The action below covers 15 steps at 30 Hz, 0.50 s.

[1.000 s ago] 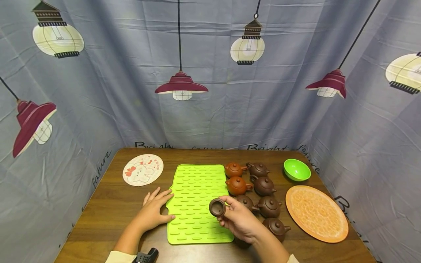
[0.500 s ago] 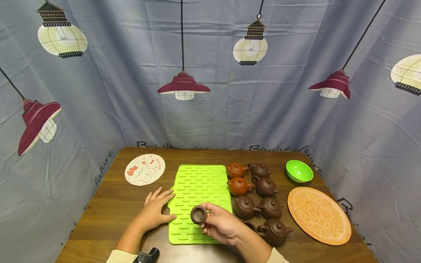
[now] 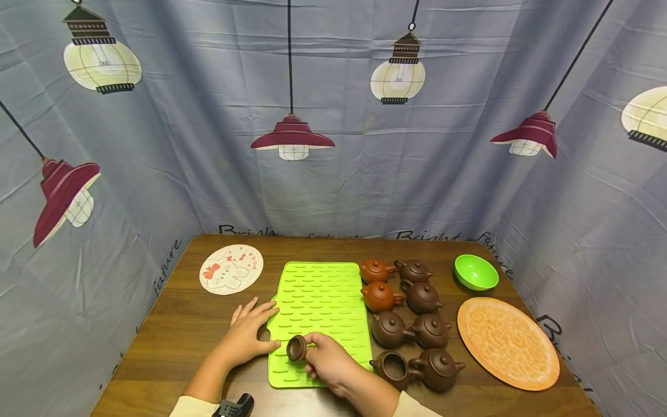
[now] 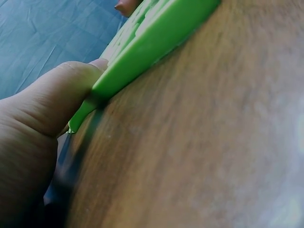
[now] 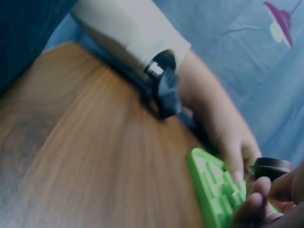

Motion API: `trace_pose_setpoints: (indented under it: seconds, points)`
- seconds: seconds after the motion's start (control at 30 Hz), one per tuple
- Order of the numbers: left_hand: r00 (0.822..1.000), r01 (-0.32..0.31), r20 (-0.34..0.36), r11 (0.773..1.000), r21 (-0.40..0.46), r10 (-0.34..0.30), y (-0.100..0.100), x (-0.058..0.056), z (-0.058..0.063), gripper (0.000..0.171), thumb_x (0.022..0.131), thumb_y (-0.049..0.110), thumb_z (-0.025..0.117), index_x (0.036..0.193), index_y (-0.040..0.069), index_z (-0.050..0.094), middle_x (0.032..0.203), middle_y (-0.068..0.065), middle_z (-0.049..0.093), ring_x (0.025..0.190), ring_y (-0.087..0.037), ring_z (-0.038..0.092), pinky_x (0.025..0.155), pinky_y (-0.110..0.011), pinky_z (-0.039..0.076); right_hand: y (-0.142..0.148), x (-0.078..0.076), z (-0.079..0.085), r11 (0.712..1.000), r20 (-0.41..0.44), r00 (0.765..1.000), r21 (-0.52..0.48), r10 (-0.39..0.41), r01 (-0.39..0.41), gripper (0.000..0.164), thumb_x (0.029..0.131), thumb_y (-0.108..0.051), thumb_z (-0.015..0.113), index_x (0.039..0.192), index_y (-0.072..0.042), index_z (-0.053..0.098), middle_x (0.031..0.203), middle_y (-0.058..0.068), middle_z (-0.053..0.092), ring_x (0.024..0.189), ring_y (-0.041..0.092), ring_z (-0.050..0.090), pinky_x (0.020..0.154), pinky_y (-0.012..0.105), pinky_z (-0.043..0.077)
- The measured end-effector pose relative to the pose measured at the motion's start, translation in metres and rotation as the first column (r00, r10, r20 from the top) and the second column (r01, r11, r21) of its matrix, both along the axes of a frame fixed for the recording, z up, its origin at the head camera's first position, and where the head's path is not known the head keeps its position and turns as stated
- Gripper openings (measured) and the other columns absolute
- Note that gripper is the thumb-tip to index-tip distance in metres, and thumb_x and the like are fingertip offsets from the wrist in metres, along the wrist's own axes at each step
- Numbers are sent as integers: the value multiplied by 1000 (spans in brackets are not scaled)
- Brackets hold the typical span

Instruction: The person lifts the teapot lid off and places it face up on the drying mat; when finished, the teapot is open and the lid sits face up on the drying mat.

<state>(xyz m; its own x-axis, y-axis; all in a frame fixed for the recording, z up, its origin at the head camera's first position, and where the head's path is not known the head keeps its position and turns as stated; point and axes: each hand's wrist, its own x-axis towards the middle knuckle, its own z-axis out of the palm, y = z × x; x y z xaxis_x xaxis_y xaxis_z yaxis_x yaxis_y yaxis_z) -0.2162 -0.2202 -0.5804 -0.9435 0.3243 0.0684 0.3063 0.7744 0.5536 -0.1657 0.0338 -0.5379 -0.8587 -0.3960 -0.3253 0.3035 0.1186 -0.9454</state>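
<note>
My right hand pinches a small dark brown teapot lid above the lower part of a lime green ridged mat. The lid is tilted, its hollow underside facing the camera in the head view. In the right wrist view the lid shows at the fingertips. My left hand lies spread at the mat's left edge, the thumb and fingertips touching it. The left wrist view shows that thumb against the mat's rim. A brown teapot right of the mat stands without a lid, its inside visible.
Several lidded teapots stand in two columns right of the mat, among them an orange-brown one and a dark one. Farther right are a green bowl and an orange oval placemat. A round rabbit-print mat lies back left.
My right hand has moved left with the teapot lid, from the mat's right side to its lower left, and lowered it. The lidless teapot has come into view. My left hand stays put.
</note>
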Motion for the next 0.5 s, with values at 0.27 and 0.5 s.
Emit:
trace_pose_setpoints:
  seconds: [0.27, 0.5]
  points:
    - [999, -2, 38, 1000, 5, 2, 0, 1, -1, 85, 83, 52, 85, 155, 20, 53, 167, 4, 40, 161, -40, 15, 126, -70, -2, -2, 3, -6, 989, -58, 998, 144, 39, -30, 14, 106, -8, 56, 111, -9, 69, 81, 6, 65, 49, 11, 48, 39, 20, 34]
    - [1000, -5, 12, 1000, -7, 5, -1, 1, -1, 83, 83, 50, 85, 154, 19, 55, 166, 3, 42, 161, -41, 18, 126, -71, 0, -7, 4, -8, 985, -88, 995, 170, 38, -22, 10, 103, -7, 58, 104, -8, 68, 86, 8, 69, 51, 13, 53, 43, 21, 42]
